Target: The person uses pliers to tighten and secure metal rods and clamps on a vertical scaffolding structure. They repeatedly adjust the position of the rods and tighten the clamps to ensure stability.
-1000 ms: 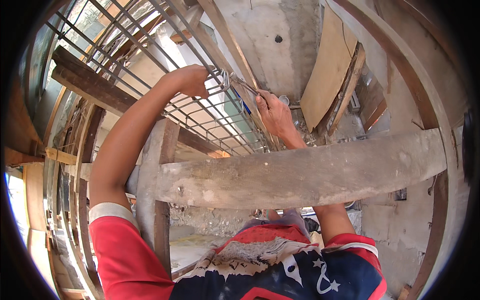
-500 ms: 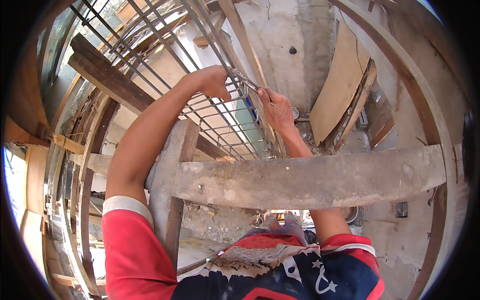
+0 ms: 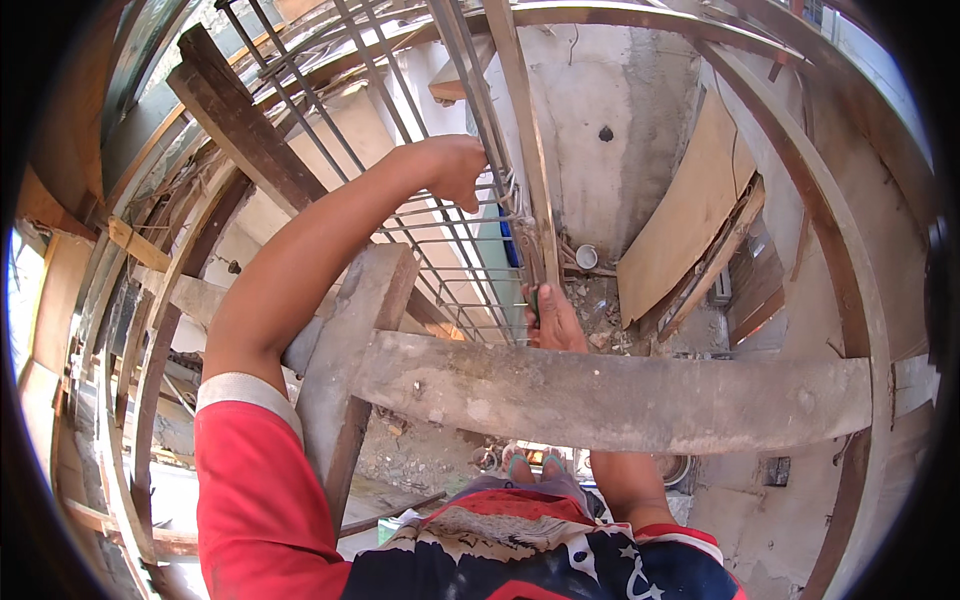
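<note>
A cage of steel reinforcing bars [image 3: 375,60], with closely set cross ties, runs up through the middle. My left hand [image 3: 455,172] is closed at the cage's right-hand bar, its fingers curled and partly hidden behind the bar. Lower and to the right, my right hand [image 3: 558,322] grips the handles of metal pincers [image 3: 530,245]. The pincers point up along the cage, their jaws close to a bar and tie wire [image 3: 511,190] just right of my left hand. The exact contact of the jaws is too small to make out.
A thick wooden beam [image 3: 620,395] crosses in front of me, over my right forearm. It meets an upright plank [image 3: 345,345]. A dark timber [image 3: 240,135] slants behind my left arm. A plywood sheet [image 3: 685,210] leans at right; a white bucket [image 3: 587,257] stands below among rubble.
My right hand and the pincers have moved down, the pincers now pointing more steeply upward. My left hand stays at the bar. The whole view has shifted slightly.
</note>
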`<state>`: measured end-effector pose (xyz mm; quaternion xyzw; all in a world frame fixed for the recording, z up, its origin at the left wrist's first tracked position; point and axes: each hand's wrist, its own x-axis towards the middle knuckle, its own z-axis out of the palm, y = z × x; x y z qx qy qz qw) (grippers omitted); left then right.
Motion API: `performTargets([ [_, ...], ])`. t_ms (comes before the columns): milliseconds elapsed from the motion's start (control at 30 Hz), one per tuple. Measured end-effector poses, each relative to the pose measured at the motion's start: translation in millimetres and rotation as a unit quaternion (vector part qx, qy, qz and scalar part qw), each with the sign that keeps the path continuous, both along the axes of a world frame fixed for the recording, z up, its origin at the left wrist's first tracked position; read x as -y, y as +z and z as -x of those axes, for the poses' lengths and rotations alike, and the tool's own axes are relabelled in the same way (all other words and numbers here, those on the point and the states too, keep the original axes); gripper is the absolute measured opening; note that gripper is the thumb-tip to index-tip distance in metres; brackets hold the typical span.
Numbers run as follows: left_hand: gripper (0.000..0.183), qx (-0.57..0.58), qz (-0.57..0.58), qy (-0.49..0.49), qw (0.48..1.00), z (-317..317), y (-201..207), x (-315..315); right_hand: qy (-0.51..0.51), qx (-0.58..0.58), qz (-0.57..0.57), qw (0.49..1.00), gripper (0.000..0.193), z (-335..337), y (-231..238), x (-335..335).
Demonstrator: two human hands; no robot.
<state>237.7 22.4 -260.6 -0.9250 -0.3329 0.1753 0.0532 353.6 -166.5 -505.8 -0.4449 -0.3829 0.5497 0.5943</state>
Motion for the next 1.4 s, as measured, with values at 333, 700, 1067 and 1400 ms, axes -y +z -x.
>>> performTargets([
  [333,0.041,-0.002,0.004,0.127,0.992,93.0,52.4,40.7,0.181,-0.29,0.051,0.938,0.031,45.9,75.5,-11.5],
  [700,0.067,-0.013,0.075,0.096,0.992,90.9,-21.3,-39.1,0.127,-0.343,0.064,0.929,0.02,58.4,90.8,-51.5],
  [1067,0.071,0.036,0.041,0.077,0.996,102.0,-5.9,-31.0,0.131,-0.365,0.026,0.922,0.028,74.7,90.8,-69.7],
  [1400,0.079,0.009,0.078,0.094,0.993,92.8,3.4,-42.1,0.179,-0.385,0.029,0.905,0.02,59.9,90.3,-95.0],
])
